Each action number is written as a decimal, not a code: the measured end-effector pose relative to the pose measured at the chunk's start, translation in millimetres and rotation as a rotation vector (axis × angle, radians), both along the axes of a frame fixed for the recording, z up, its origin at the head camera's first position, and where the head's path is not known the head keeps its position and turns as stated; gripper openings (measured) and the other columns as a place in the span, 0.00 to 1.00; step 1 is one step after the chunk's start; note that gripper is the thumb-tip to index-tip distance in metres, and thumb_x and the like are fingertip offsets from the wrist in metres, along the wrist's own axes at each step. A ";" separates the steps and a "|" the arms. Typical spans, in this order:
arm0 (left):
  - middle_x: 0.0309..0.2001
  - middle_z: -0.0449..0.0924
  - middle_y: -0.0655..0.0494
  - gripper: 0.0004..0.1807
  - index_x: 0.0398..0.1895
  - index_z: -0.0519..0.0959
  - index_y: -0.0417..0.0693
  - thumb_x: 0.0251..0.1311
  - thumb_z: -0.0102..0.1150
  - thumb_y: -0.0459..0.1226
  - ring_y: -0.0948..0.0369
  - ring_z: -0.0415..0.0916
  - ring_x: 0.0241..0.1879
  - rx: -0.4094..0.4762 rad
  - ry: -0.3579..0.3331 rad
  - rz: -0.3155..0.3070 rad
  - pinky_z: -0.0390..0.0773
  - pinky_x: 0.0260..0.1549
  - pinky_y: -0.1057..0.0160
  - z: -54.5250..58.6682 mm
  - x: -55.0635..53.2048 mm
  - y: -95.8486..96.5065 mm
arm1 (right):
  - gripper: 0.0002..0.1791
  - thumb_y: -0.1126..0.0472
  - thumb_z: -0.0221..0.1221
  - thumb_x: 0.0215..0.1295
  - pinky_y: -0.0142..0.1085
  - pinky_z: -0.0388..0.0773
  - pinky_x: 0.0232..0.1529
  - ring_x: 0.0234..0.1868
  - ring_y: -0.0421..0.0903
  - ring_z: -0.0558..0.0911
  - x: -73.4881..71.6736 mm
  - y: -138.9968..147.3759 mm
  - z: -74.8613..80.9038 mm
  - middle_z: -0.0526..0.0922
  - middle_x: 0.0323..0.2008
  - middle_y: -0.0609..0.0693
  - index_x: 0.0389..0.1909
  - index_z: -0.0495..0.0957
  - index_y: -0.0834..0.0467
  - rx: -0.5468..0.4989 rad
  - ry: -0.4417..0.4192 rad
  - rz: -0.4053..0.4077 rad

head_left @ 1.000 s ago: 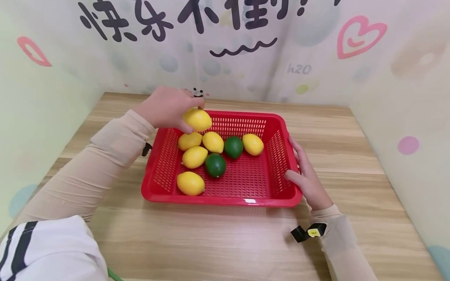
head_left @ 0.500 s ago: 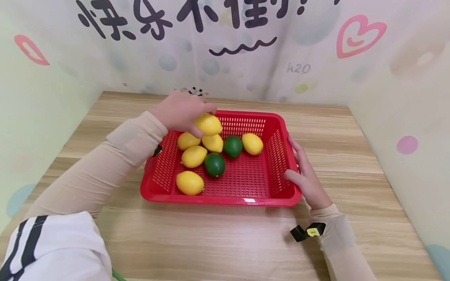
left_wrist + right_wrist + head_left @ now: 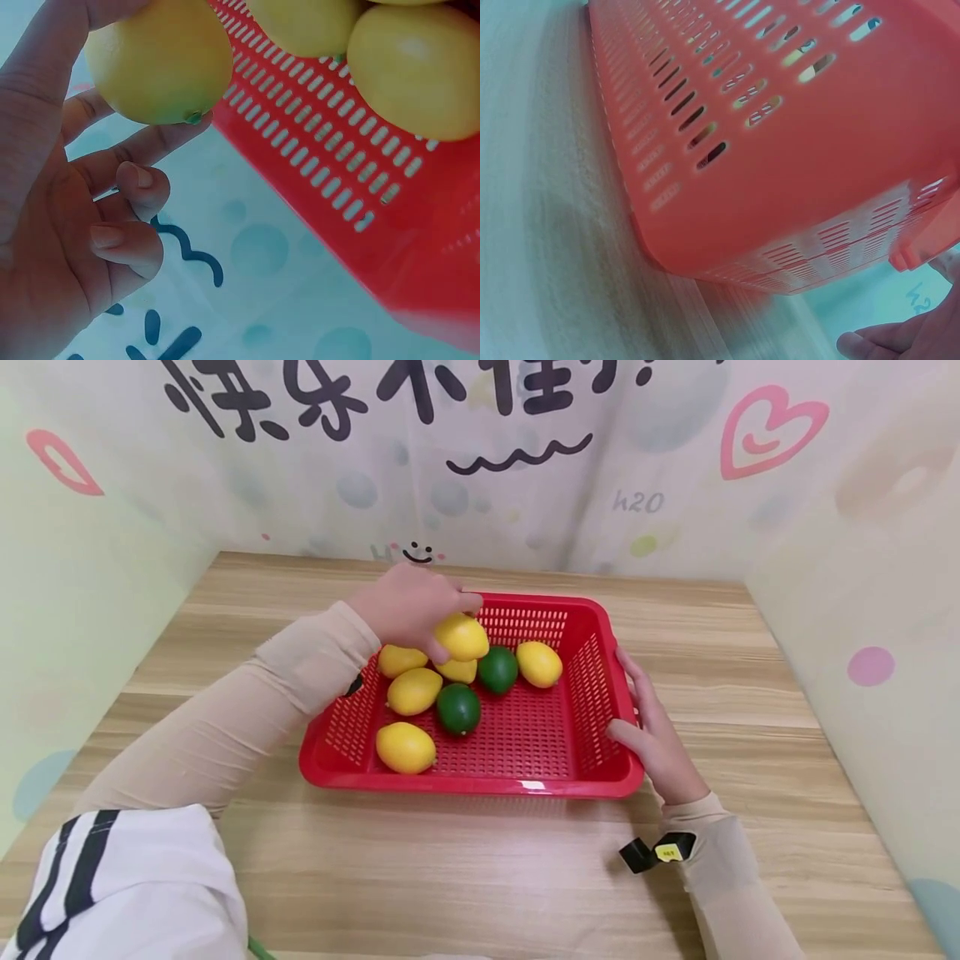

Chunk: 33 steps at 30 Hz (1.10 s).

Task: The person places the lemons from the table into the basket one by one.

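My left hand (image 3: pixel 408 606) pinches a lemon (image 3: pixel 461 637) between thumb and fingers, above the back left part of a red plastic basket (image 3: pixel 472 783). In the left wrist view that lemon (image 3: pixel 161 64) shows its green stem end, with the lower fingers curled free of it. Beneath it, a second lemon (image 3: pixel 457 672) is partly hidden. Two dark green fruits (image 3: pixel 459 709) and several more lemons (image 3: pixel 406 747) lie in the basket, mostly on its left side. My right hand (image 3: pixel 660 743) grips the basket's right side, thumb over the rim and fingers along the outer wall.
The basket stands on a wooden table (image 3: pixel 465 877) enclosed by printed fabric walls (image 3: pixel 510 510) at the back and sides. A green strip (image 3: pixel 258 948) shows at the front edge. A small black camera (image 3: pixel 637 855) sits at the right wrist.
My left hand has carried the lemon rightward and slightly toward me, from the basket's back left corner to above the lemon beside a green fruit. The right hand stays on the rim.
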State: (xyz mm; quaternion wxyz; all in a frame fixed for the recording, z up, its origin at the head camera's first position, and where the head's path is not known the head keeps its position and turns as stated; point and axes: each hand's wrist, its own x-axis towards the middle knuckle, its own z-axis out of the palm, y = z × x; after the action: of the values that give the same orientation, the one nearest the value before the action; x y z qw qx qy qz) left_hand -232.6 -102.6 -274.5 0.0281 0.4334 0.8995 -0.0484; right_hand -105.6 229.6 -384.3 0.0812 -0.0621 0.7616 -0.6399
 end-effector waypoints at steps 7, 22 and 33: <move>0.47 0.85 0.51 0.31 0.57 0.80 0.55 0.50 0.77 0.53 0.53 0.81 0.41 -0.031 0.013 -0.025 0.83 0.34 0.51 -0.1 1.7 13.3 | 0.52 0.71 0.51 0.64 0.50 0.86 0.45 0.62 0.62 0.73 0.2 -0.1 1.3 0.62 0.71 0.58 0.82 0.45 0.32 -0.005 0.001 0.004; 0.46 0.86 0.53 0.29 0.58 0.80 0.55 0.52 0.74 0.49 0.54 0.81 0.43 -0.068 -0.003 -0.084 0.81 0.37 0.53 -7.0 10.3 34.7 | 0.52 0.72 0.51 0.63 0.50 0.86 0.45 0.62 0.63 0.73 0.5 -0.3 2.9 0.63 0.69 0.60 0.82 0.46 0.32 -0.002 -0.001 -0.002; 0.49 0.85 0.53 0.33 0.63 0.79 0.57 0.52 0.76 0.51 0.55 0.80 0.46 -0.087 -0.043 -0.123 0.82 0.43 0.53 -18.0 17.2 48.1 | 0.52 0.71 0.51 0.63 0.49 0.86 0.45 0.62 0.63 0.73 0.4 0.9 1.6 0.63 0.70 0.60 0.82 0.45 0.32 -0.014 0.001 0.006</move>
State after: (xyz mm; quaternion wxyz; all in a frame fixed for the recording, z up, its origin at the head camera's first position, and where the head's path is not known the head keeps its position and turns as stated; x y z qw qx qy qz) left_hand -215.4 -54.5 -292.5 0.0631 0.4873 0.8673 -0.0798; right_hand -105.1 230.5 -382.6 0.0821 -0.0651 0.7571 -0.6449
